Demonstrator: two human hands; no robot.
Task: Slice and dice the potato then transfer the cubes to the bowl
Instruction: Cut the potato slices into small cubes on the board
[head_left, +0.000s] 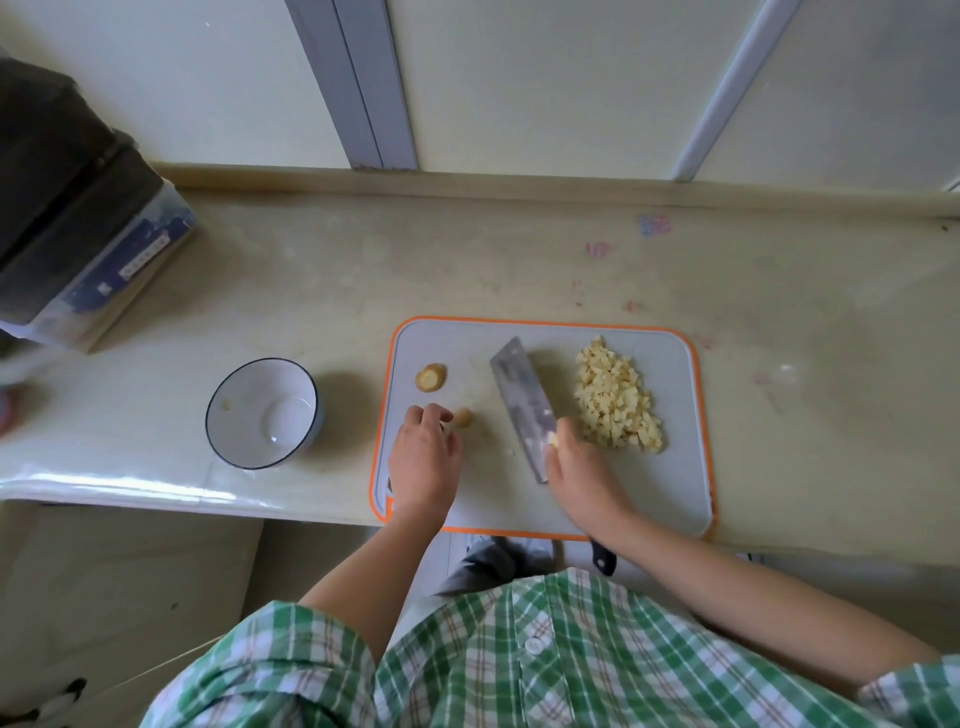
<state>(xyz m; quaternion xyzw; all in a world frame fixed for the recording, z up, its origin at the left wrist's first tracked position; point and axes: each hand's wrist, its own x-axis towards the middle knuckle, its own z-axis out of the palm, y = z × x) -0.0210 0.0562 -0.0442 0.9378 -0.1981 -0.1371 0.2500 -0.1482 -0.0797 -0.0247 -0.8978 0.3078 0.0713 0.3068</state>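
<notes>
A pile of pale diced potato cubes lies on the right part of the grey, orange-rimmed cutting board. Two potato end pieces sit on the board's left: a larger end piece and a small end piece. My left hand rests on the board with loosely curled fingers, fingertips right beside the small piece. My right hand holds the cleaver at the blade's heel. The blade lies nearly flat just left of the cubes, and its black handle sticks out under my wrist. The white bowl stands left of the board.
A dark appliance on a clear storage box occupies the counter's far left. The counter's front edge runs just below the board, and a wall rises behind. The bowl holds only a small scrap of potato.
</notes>
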